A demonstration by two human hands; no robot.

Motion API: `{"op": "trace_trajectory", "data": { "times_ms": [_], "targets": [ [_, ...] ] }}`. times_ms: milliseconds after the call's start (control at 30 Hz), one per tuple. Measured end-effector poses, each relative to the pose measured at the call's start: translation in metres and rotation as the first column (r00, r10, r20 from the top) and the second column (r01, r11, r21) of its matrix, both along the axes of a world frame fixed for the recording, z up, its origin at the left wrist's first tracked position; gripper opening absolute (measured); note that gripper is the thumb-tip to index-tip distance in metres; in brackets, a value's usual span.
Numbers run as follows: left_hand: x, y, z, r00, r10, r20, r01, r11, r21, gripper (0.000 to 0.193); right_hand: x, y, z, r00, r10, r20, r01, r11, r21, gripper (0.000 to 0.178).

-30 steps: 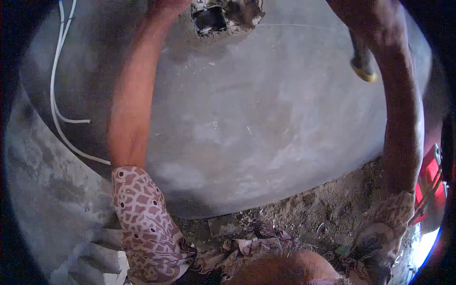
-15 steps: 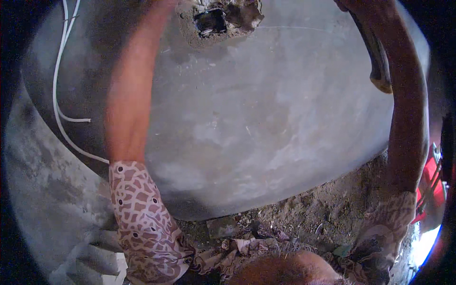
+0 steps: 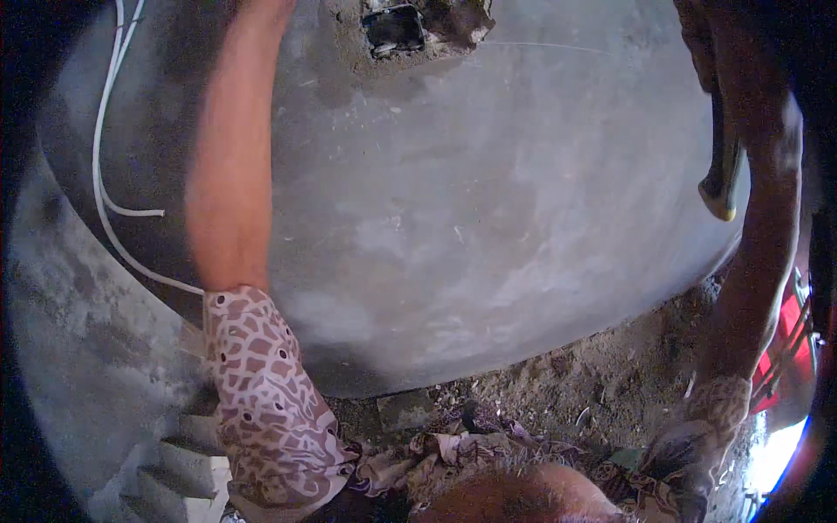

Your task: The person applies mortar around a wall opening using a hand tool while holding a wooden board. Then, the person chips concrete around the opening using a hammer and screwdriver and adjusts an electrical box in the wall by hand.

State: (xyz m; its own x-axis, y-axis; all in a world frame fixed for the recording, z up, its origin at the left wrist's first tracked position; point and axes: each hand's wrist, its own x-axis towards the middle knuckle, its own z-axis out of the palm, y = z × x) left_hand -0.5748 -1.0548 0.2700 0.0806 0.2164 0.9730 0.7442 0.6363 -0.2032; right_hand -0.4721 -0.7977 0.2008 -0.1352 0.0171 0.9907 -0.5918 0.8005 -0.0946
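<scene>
My left forearm (image 3: pixel 231 166) reaches up in a patterned sleeve; the hand itself is beyond the upper edge. At the upper right, my right hand (image 3: pixel 697 44) is dark and partly cut off, its fingers closed round a slim handle (image 3: pixel 722 170) with a yellowish butt end. Whatever head the tool has is out of view. Between the arms lies a smooth grey plastered wall (image 3: pixel 488 218). At its top is a rough-edged recess with a dark square box (image 3: pixel 394 30) set in it, and a broken cavity (image 3: pixel 458 22) beside it.
Two white cables (image 3: pixel 98 157) hang down the wall at left, one ending loose. Rubble and dirt (image 3: pixel 558 383) line the wall's foot. Pale angular blocks (image 3: pixel 187 466) sit lower left, and a red object (image 3: pixel 780 349) stands at the right edge.
My right hand and the handle have shifted right and downward, and the handle hangs more upright. My left forearm has moved slightly left. The view has shifted a little.
</scene>
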Motion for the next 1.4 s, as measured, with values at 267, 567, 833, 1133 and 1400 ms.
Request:
{"op": "trace_trajectory", "data": {
  "times_ms": [267, 567, 833, 1133, 1400],
  "targets": [
    [-0.015, -0.054, -0.176, 0.939, -0.338, -0.07, 0.31, 0.916, -0.254, 0.04, 0.019, 0.016, -0.103, 0.989, 0.129, 0.07, -0.106, 0.958, -0.267, 0.033],
    [-0.053, -0.026, -0.191, 0.913, -0.27, -0.306, 0.175, 0.936, -0.305, 0.049, 0.005, 0.029, -0.181, 0.925, 0.378, 0.046, -0.319, 0.835, -0.447, 0.042],
    [-0.073, -0.027, -0.171, 0.899, -0.144, -0.414, 0.046, 0.971, -0.236, 0.045, 0.017, 0.039, -0.19, 0.938, 0.344, 0.054, -0.291, 0.86, -0.419, 0.046],
    [-0.072, -0.02, -0.164, 0.916, -0.133, -0.379, 0.082, 0.986, -0.146, 0.044, 0.018, 0.047, -0.199, 0.936, 0.336, 0.103, -0.252, 0.844, -0.473, 0.048],
    [-0.052, -0.016, -0.164, 0.902, -0.18, -0.393, 0.102, 0.972, -0.211, 0.043, 0.019, 0.047, -0.2, 0.925, 0.37, 0.083, -0.29, 0.833, -0.471, 0.049]
  ]
}}
